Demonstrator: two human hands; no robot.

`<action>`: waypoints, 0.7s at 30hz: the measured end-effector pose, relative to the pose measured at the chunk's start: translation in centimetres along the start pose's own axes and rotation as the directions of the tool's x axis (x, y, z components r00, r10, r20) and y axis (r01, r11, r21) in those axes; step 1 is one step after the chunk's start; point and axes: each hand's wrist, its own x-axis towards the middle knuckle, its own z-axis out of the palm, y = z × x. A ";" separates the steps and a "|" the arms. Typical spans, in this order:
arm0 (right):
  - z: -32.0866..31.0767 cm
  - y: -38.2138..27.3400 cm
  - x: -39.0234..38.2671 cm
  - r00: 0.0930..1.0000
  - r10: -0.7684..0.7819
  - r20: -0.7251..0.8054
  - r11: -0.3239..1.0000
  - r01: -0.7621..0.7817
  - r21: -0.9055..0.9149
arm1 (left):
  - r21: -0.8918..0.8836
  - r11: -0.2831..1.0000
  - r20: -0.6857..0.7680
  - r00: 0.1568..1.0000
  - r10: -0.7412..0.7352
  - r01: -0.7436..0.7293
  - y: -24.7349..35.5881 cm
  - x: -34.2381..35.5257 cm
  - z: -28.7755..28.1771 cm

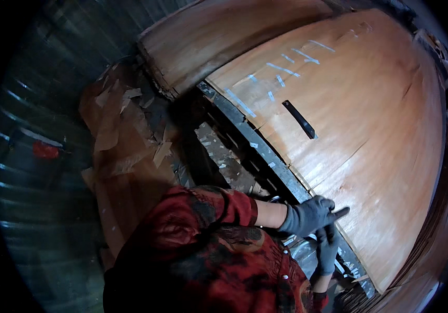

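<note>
veneer sheet [360, 120] lies taped, one dark slot open | left hand [307, 215] fingers flat on its near edge | right hand [327, 250] fingers gripping that edge (gloved) | scraps [125, 120] strewn beside

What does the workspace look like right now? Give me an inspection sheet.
Surface: dark metal frame edge under the sheet.
Job's things: large reddish-brown wood veneer sheet, patched with pale tape strips; narrow dark slit.
Clutter: torn veneer scraps heaped at left.
Hands: grey-gloved left hand resting on sheet edge; gloved right hand just below it.
Cables: nothing seen.
Surroundings: corrugated metal wall, red object.
</note>
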 end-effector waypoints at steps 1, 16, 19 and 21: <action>0.0 -0.1 1.0 1.000 0.008 -0.026 0.999 -0.009 -0.052 | -0.072 0.995 -0.025 0.997 -0.074 0.072 -0.4 -0.2 -0.3; -7.3 2.9 2.6 0.864 0.272 -0.424 0.922 -0.360 -0.141 | 0.244 0.893 -0.334 0.897 -0.289 0.378 -15.2 -3.7 1.8; -5.4 4.5 6.1 0.921 0.137 -0.365 0.893 -0.274 -0.357 | 0.334 0.858 0.018 0.908 -0.419 0.390 -14.9 -3.6 3.3; -3.3 4.8 8.8 0.956 0.113 -0.272 0.743 -0.263 -0.616 | 0.439 0.856 0.055 0.942 -0.330 0.274 -15.2 -3.7 4.0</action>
